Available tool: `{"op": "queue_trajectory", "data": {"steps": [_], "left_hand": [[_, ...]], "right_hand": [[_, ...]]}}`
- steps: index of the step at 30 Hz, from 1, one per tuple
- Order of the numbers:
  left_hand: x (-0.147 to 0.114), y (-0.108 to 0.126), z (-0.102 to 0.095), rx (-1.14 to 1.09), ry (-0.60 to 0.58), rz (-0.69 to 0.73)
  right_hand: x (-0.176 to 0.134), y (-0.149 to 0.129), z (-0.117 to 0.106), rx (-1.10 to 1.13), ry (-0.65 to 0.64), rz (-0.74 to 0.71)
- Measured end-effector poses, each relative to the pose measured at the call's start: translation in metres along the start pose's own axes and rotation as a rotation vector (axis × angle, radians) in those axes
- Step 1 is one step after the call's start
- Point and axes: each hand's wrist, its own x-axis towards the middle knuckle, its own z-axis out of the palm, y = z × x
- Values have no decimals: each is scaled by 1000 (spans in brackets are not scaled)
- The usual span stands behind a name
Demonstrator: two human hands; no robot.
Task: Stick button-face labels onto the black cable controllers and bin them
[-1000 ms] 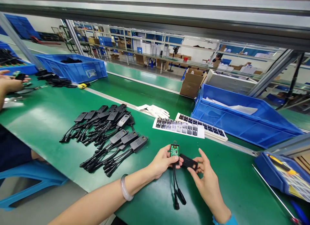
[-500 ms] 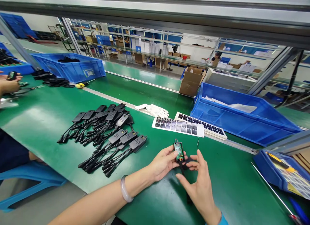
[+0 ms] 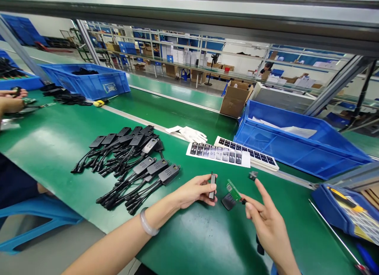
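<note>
My left hand (image 3: pixel 199 190) pinches a small black plastic case half (image 3: pixel 212 187), turned edge-on, above the green table. To its right, my right hand (image 3: pixel 265 217) grips the black cable end of a green circuit board (image 3: pixel 233 189) between thumb and fingers. The board tilts free of the case half. Just under it is a black cover with grooves (image 3: pixel 228 202). At my raised index fingertip is a small dark part (image 3: pixel 253 175), too blurred to name. A black cable end (image 3: pixel 260 249) hangs below my right hand.
Black cased units with cables (image 3: pixel 142 168) lie in a pile at left. Label sheets (image 3: pixel 219 153) and a white glove (image 3: pixel 194 134) lie at the back. Blue bins (image 3: pixel 296 144) line the far edge. At far left shows another person's hand (image 3: pixel 13 101).
The circuit board has come out of the case half, which stays in my left hand, now turned edge-on. My right hand has moved right with the board and closed on its cable.
</note>
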Motion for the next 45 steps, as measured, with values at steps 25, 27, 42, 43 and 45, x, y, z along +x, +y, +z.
{"op": "queue_trajectory", "data": {"steps": [25,27,42,43,45], "left_hand": [[1,-15,10,-211,-94,103],[1,-16,11,-202,-93,102],[2,-18,13,-201,-70,150],[2,-19,13,-202,-70,149],[2,-19,13,-203,-76,151]], "right_hand": [[-15,-9,22,-536,272,-575],[-14,-8,23,-566,246,-649],[-12,7,20,-632,124,-763],[-12,6,20,-625,113,-764],[-12,5,21,-608,102,-768]]}}
